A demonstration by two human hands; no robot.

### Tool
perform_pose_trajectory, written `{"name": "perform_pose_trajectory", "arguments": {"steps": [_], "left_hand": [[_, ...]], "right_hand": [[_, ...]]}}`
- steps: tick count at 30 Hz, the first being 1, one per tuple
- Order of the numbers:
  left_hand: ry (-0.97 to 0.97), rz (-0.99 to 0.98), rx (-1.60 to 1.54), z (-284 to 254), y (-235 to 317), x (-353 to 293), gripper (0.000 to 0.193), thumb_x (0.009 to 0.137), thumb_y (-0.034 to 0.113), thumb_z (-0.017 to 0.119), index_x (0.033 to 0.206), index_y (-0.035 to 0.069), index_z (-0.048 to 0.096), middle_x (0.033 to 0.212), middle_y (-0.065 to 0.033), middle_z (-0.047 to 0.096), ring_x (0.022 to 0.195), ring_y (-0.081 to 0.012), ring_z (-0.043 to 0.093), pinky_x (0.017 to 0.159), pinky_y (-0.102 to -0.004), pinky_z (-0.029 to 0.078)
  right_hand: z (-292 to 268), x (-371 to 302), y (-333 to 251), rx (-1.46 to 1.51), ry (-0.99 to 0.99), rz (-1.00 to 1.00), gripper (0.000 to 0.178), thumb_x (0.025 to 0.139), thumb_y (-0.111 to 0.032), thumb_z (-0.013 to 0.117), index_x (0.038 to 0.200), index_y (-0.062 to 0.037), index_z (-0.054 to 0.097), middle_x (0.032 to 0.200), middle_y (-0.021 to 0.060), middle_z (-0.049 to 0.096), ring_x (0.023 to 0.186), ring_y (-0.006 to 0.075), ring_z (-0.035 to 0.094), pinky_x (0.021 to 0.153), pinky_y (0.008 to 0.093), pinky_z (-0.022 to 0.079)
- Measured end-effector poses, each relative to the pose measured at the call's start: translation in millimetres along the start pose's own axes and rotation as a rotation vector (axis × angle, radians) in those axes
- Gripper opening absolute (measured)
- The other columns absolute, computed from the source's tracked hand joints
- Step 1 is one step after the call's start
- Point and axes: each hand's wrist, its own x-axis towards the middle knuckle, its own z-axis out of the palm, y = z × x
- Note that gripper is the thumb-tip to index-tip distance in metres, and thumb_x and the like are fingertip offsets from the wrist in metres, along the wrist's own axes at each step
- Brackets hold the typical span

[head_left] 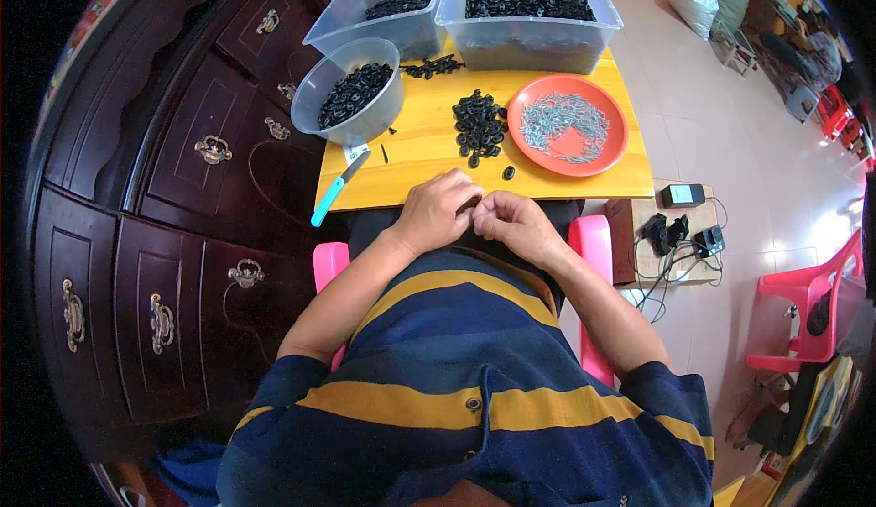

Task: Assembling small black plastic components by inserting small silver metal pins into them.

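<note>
My left hand point(434, 212) and my right hand point(516, 222) meet at the near edge of the yellow wooden table point(411, 169). Both are closed, with fingertips pinched close together; whatever they hold is too small and hidden to name. Just beyond them lies a loose pile of small black oval plastic parts point(476, 124), with one black part point(508, 173) apart from it. To the right of the pile, an orange-red plate point(620, 146) carries many thin silvery metal pins point(561, 124). A knife with a turquoise handle point(327, 202) rests at the table's left front edge.
A round clear tub point(388, 110) and two rectangular clear bins point(529, 40) point(333, 28) hold more black parts. Dark wooden drawers point(182, 169) flank the left side. At right stand a cardboard box point(639, 261) with adapters and cables, and a pink chair point(803, 311).
</note>
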Motion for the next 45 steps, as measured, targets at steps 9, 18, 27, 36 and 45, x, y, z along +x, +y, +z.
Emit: {"name": "perform_pose_trajectory", "arguments": {"steps": [9,18,27,36,45], "left_hand": [[0.071,-0.205,-0.283,1,3,-9,0.007,0.083,0.001,0.069,0.090,0.004,0.068,0.084,-0.0063,0.064,0.070,-0.0189,0.063,0.060,-0.0300,0.051],[0.044,-0.274,-0.580,-6,17,20,0.007,0.088,0.001,0.068,0.094,0.000,0.070,0.097,-0.0045,0.064,0.085,-0.0102,0.062,0.069,-0.0230,0.051],[-0.025,-0.215,-0.492,-4,12,77,0.007,0.084,0.006,0.070,0.089,0.000,0.071,0.079,-0.0059,0.065,0.067,-0.0119,0.063,0.062,-0.0270,0.050],[-0.192,0.040,-0.105,70,14,158,0.009,0.081,0.014,0.065,0.082,0.008,0.071,0.084,-0.0112,0.070,0.082,-0.0312,0.068,0.073,-0.0443,0.055],[-0.285,0.104,0.031,98,14,187,0.010,0.077,0.016,0.065,0.080,0.010,0.072,0.084,-0.0126,0.071,0.085,-0.0324,0.069,0.072,-0.0480,0.055]], "right_hand": [[-4,-1,-11,0.148,0.149,0.021,0.013,0.099,-0.017,0.061,0.105,-0.0060,0.060,0.092,0.0015,0.066,0.081,0.0087,0.061,0.075,0.0237,0.050],[-10,-2,-18,0.582,0.090,0.120,0.018,0.100,-0.027,0.062,0.107,-0.0104,0.060,0.096,0.0008,0.067,0.080,0.0079,0.063,0.073,0.0228,0.052],[-12,1,-16,0.587,0.117,0.088,0.013,0.087,-0.009,0.068,0.098,-0.0089,0.061,0.085,0.0002,0.066,0.071,0.0081,0.061,0.066,0.0225,0.050],[5,2,10,0.095,-0.073,0.053,0.014,0.083,-0.002,0.065,0.097,-0.0009,0.062,0.077,-0.0010,0.059,0.070,0.0074,0.055,0.063,0.0234,0.047],[2,-1,0,-0.121,-0.028,0.039,0.018,0.084,-0.010,0.065,0.099,-0.0028,0.072,0.091,0.0074,0.073,0.083,0.0143,0.067,0.081,0.0308,0.054]]}}
